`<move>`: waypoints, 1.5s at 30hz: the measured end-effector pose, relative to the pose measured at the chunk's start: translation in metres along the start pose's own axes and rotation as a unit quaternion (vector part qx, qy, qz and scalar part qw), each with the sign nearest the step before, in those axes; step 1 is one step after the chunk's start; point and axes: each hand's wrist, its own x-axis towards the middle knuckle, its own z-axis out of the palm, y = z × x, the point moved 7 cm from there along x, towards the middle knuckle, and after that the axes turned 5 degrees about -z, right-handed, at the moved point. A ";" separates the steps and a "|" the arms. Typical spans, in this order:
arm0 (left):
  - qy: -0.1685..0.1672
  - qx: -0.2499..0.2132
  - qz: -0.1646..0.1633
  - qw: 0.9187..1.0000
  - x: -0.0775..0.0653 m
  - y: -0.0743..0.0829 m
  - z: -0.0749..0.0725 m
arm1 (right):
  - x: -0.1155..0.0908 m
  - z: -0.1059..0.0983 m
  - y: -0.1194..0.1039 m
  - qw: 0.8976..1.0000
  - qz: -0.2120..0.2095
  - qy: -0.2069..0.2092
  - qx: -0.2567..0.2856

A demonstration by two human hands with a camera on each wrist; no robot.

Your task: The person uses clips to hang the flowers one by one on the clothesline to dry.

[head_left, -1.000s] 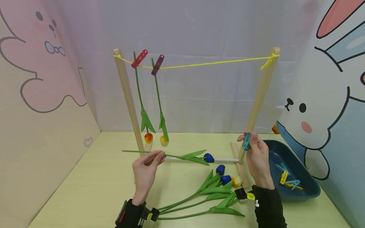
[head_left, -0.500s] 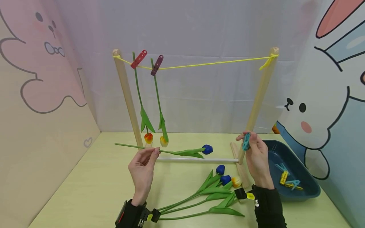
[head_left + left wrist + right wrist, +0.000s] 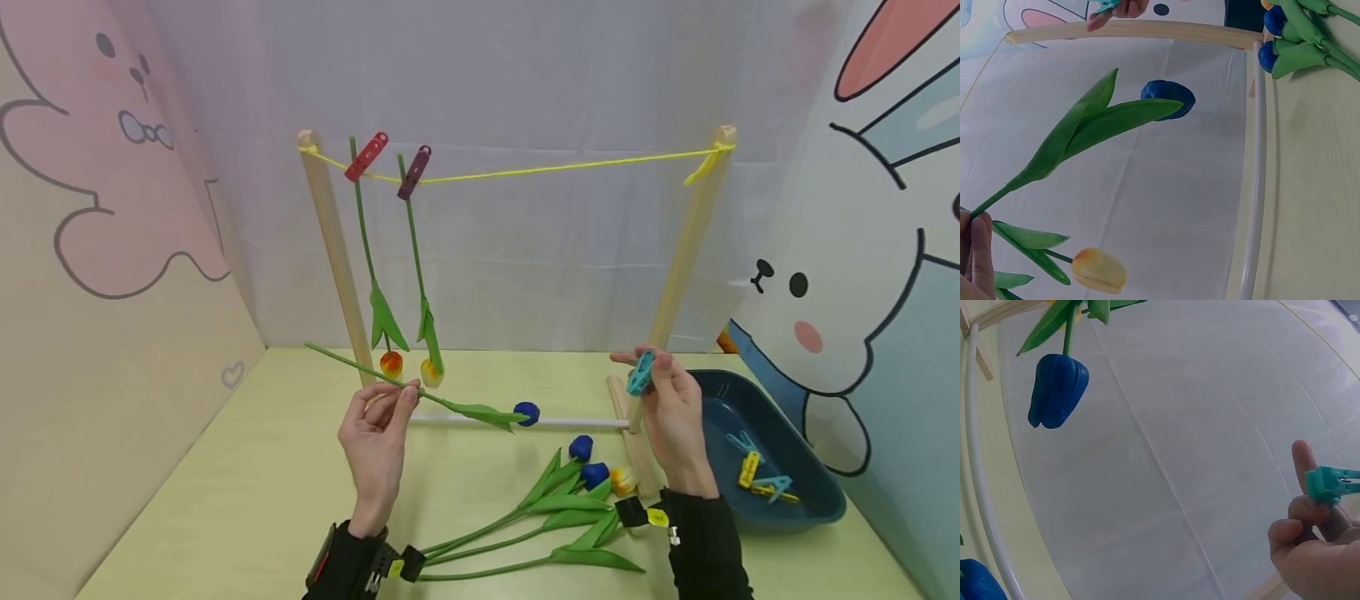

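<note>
My left hand (image 3: 377,450) pinches a blue tulip (image 3: 480,412) by its green stem between thumb and fingers. The stem slopes, its bare end up at the left and the blue bloom (image 3: 1169,100) lower at the right. My right hand (image 3: 675,417) holds a teal clothespin (image 3: 641,373) between thumb and fingers, near the right post. Behind the left hand a red clothespin (image 3: 366,157) and a dark purple clothespin (image 3: 414,172) grip an orange tulip (image 3: 391,363) and a yellow tulip (image 3: 432,372) head-down on the yellow string (image 3: 555,167).
Wooden posts (image 3: 686,250) with a white crossbar (image 3: 570,423) carry the string. Several blue and yellow tulips (image 3: 555,502) lie on the table in front. To the right stands a dark blue basin (image 3: 817,500) with several teal and yellow clothespins (image 3: 748,468).
The left hand has shifted left and tilted the blue tulip, so its stem end has risen and, lately, its bloom has dropped. The right hand has moved slightly left, turning the clothespin.
</note>
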 end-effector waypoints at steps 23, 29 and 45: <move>-0.074 0.029 0.064 0.995 0.027 0.017 0.033 | 0.030 0.021 -0.015 0.998 -0.030 -0.002 -0.056; -0.092 0.061 0.079 0.991 0.031 0.019 0.045 | 0.040 0.023 -0.016 0.992 -0.050 0.037 -0.112; -0.123 0.123 0.118 0.978 0.053 0.038 0.068 | 0.079 0.057 -0.031 0.955 -0.180 0.047 -0.233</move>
